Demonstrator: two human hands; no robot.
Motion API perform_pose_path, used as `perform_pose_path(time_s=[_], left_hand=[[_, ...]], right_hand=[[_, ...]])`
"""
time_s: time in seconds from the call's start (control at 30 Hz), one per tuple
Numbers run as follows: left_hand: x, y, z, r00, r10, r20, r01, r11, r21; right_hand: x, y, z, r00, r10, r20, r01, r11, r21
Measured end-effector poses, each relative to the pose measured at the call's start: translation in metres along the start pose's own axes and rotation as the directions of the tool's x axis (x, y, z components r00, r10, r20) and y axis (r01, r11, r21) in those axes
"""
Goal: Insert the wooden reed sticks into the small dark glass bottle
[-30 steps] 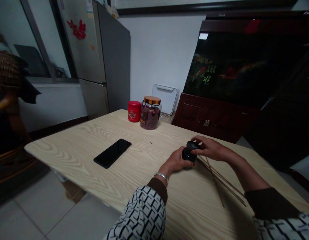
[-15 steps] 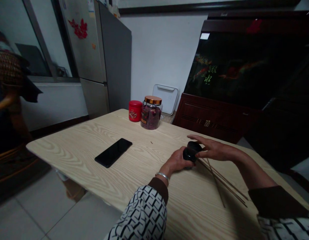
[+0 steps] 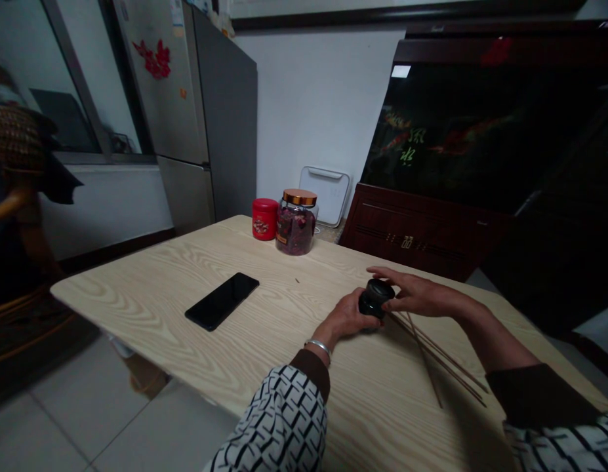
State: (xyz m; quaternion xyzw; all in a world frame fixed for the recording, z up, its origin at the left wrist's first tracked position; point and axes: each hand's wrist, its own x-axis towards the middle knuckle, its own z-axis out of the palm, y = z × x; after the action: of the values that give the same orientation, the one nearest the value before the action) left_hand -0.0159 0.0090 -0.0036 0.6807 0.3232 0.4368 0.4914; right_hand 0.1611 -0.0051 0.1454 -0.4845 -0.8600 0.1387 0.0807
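Head view: our left hand [image 3: 345, 317] curled around small black round container [image 3: 376, 299], fingers closed on its side. Our right hand [image 3: 424, 295] open, fingers stretched out above container, contact unclear. Container over wood-grain table [image 3: 136, 295]. Thin wooden sticks [image 3: 436, 358] lying just beside it, toward right. Black smartphone [image 3: 222, 301], glass jar of dried rosebuds [image 3: 296, 229], red tin [image 3: 264, 219] well apart.

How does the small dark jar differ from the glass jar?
The small dark jar is black and opaque; the glass jar is clear, showing reddish dried petals. The small dark jar is far smaller than the glass jar. The small dark jar sits in the left hand; the glass jar stands on the table. Both are round.
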Motion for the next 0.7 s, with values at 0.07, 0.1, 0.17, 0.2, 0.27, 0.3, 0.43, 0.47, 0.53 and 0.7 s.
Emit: perform_pose_path(time_s=[0.07, 0.1, 0.17, 0.2, 0.27, 0.3, 0.43, 0.47, 0.53, 0.7], left_hand=[[0.000, 0.000, 0.000, 1.000, -0.006, 0.003, 0.006, 1.000, -0.001], [0.000, 0.000, -0.001, 1.000, -0.007, 0.004, 0.007, 1.000, 0.001], [-0.001, 0.000, -0.001, 1.000, -0.007, 0.003, 0.007, 1.000, 0.003], [-0.001, 0.000, -0.001, 1.000, -0.007, 0.000, 0.007, 1.000, 0.001], [-0.001, 0.001, 0.000, 1.000, -0.017, -0.003, 0.017, 1.000, -0.003], [-0.001, 0.001, 0.000, 1.000, -0.021, -0.002, 0.021, 1.000, -0.002], [-0.002, 0.005, -0.001, 1.000, -0.008, 0.000, 0.008, 1.000, 0.008], [-0.002, 0.006, -0.001, 1.000, -0.007, 0.001, 0.007, 1.000, 0.006], [-0.002, 0.008, -0.001, 1.000, -0.010, 0.001, 0.010, 1.000, -0.001], [-0.003, 0.009, 0.000, 1.000, -0.021, -0.012, 0.021, 0.999, 0.029]], right_hand=[[0.000, -0.002, -0.002, 0.995, 0.092, -0.028, -0.095, 0.987, -0.126], [0.000, -0.004, -0.003, 0.983, 0.167, -0.079, -0.179, 0.964, -0.196], [0.000, -0.008, -0.005, 0.953, 0.261, -0.153, -0.294, 0.918, -0.267], [-0.001, -0.008, -0.005, 0.953, 0.265, -0.144, -0.295, 0.920, -0.258], [-0.002, -0.007, -0.003, 0.979, 0.193, -0.070, -0.202, 0.964, -0.174], [-0.003, -0.005, 0.000, 0.991, 0.130, -0.031, -0.133, 0.984, -0.115], [-0.006, 0.004, 0.015, 0.997, -0.044, -0.057, 0.046, 0.999, 0.023], [-0.007, 0.006, 0.019, 0.995, -0.052, -0.085, 0.055, 0.998, 0.030], [-0.007, 0.007, 0.024, 0.989, -0.043, -0.142, 0.046, 0.999, 0.019], [-0.007, 0.004, 0.031, 0.981, 0.037, -0.192, -0.038, 0.999, -0.004]])
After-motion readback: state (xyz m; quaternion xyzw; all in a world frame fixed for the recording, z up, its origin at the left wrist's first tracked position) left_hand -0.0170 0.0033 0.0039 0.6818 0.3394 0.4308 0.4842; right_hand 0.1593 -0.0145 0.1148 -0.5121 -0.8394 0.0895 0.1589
